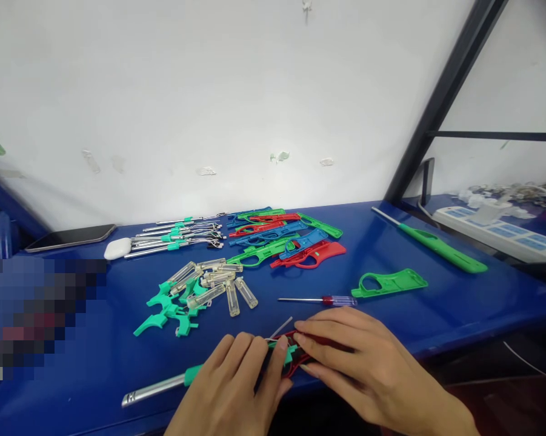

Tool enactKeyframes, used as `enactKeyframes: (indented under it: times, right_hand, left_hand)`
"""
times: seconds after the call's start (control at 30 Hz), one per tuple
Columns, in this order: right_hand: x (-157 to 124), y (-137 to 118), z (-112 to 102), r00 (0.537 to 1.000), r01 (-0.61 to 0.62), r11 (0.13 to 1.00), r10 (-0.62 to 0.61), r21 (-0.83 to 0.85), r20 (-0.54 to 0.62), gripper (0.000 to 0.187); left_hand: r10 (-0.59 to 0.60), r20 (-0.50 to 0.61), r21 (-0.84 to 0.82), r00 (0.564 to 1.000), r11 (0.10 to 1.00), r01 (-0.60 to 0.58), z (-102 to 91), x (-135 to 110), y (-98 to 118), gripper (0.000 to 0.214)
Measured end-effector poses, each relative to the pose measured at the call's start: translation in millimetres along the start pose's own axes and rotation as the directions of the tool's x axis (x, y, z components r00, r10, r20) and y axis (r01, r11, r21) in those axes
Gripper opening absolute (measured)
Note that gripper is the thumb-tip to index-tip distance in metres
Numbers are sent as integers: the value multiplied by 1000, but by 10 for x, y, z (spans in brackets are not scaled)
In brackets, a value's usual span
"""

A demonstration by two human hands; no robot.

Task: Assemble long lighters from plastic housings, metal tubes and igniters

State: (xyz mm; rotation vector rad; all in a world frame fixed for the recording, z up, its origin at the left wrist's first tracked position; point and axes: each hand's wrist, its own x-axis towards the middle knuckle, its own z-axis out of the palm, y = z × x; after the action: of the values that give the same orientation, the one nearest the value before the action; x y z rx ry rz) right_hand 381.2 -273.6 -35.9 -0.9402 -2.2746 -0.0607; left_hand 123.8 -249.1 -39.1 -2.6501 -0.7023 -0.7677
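Both my hands rest at the near edge of the blue table [459,303]. My left hand [236,381] pinches a part at its fingertips, where a metal tube with a green collar [161,386] runs out to the left. My right hand [359,357] lies over a red plastic handle shell [300,363], fingers pressed together on it. A thin wire sticks up between the hands. A small screwdriver with a red and clear handle [320,300] lies just beyond my right hand.
Beyond lie a green handle shell [388,283], a heap of red, blue and green shells [284,239], clear tubes with teal triggers [200,290], metal tubes [177,236], a finished green lighter [436,245], a white case [117,248], a phone [70,237] and a power strip [500,233].
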Motion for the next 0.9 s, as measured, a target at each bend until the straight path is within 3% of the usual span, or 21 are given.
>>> enactKeyframes:
  times: [0.27,0.5,0.67,0.9]
  right_hand:
    - [1,8,19,997,-68,994,70,85,-16,16]
    - [8,17,30,996,-68,992,73,105,-48,14]
    - [7,16,31,996,-65,993,70,98,-47,16]
    - [-11,3,11,982,-129,990,119,59,149,32]
  left_hand:
    - [33,51,73,998,997,-37,-28,-95,-59,36]
    - [31,124,23,992,999,-34,8,-247,-136,30]
    - [-71,68,-24,995,997,73,-43,-134,-108,35]
    - [-111,-1,-77,994,991,110,-137,-57,-215,36]
